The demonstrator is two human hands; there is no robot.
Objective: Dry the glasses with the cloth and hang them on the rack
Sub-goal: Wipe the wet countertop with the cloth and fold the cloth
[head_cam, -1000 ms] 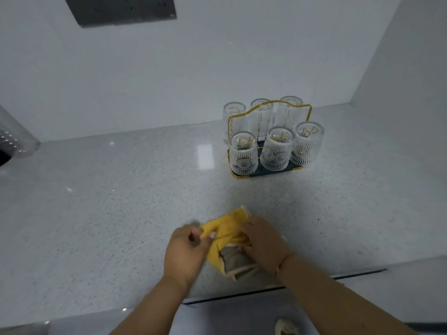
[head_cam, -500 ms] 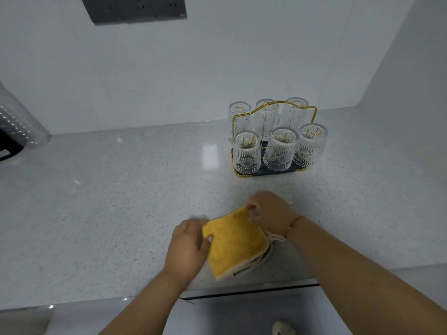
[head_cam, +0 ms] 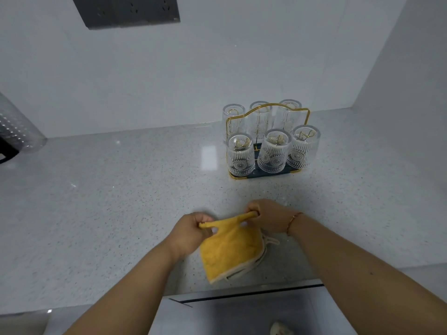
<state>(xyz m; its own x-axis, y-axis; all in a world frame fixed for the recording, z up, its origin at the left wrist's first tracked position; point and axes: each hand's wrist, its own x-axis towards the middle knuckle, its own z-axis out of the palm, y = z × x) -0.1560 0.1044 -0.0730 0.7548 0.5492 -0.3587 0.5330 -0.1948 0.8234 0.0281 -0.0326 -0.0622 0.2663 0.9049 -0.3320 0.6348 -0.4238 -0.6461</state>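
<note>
A yellow cloth point(head_cam: 231, 247) with a cream border hangs just above the counter's front edge. My left hand point(head_cam: 191, 229) pinches its top left corner. My right hand point(head_cam: 268, 215) grips its top right corner, and the top edge is stretched between them. Behind the hands stands a gold wire rack point(head_cam: 267, 139) on a dark base. Several ribbed clear glasses point(head_cam: 273, 151) hang upside down on it in two rows.
The speckled grey counter point(head_cam: 108, 201) runs to a white wall behind and a side wall on the right. A clear dimpled container point(head_cam: 17, 126) stands at the far left. A grey socket panel point(head_cam: 128, 10) sits on the wall above.
The hands have lifted the cloth and pulled its top corners apart, so it now hangs spread between them. The right hand has moved up and away from the left.
</note>
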